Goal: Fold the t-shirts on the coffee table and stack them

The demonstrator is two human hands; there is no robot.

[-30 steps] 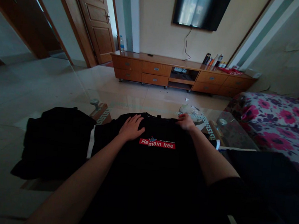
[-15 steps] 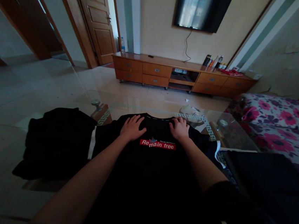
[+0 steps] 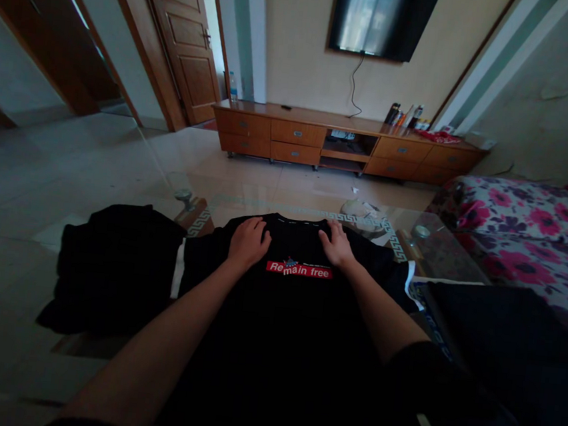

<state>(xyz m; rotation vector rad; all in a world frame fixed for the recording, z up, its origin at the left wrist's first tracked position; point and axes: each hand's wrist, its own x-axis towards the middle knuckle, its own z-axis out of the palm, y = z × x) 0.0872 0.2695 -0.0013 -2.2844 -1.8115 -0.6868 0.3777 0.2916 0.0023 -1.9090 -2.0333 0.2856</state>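
A black T-shirt (image 3: pixel 277 333) lies spread, front up, on the glass table (image 3: pixel 234 205). Across its chest runs a red print reading "Remain free", and both sleeves end in white bands. My left hand (image 3: pixel 250 242) rests flat on the shirt's left shoulder, beside the collar. On the opposite shoulder lies my right hand (image 3: pixel 336 245), palm down with fingers stretched out. Neither hand grips the fabric. A heap of black cloth (image 3: pixel 113 263) sits to the left of the shirt, and dark folded cloth (image 3: pixel 497 341) lies to the right.
Beyond the table stands a long wooden cabinet (image 3: pixel 296 134) with bottles (image 3: pixel 404 115) on its right part. A television (image 3: pixel 383 18) hangs above it. At the right is a seat with a floral cover (image 3: pixel 529 216). A wooden door (image 3: pixel 180 35) is at the left.
Both hands stay on the shirt's shoulders. The fingers of my left hand have drawn closer together, and my right hand has shifted slightly left. The view has moved a little.
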